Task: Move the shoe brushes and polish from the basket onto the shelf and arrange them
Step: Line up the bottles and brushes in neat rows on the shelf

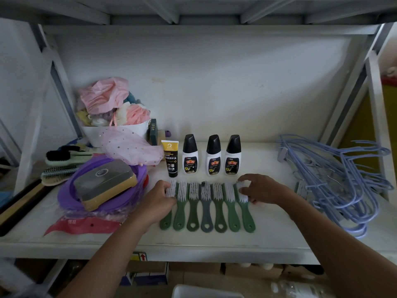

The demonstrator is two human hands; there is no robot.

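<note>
While the left hand [158, 195] presses its fingers against the leftmost brush [169, 202] and the right hand [261, 188] pinches the bristle head of the rightmost brush [243, 203], seven brushes lie side by side on the shelf [279, 231], handles pointing near. Just beyond them stand a tube [171, 158] and three bottles [212, 155] in a row. Left of the row lie purple lids [68, 195] under a box [105, 182]; blue hangers [343, 181] sit right.
</note>
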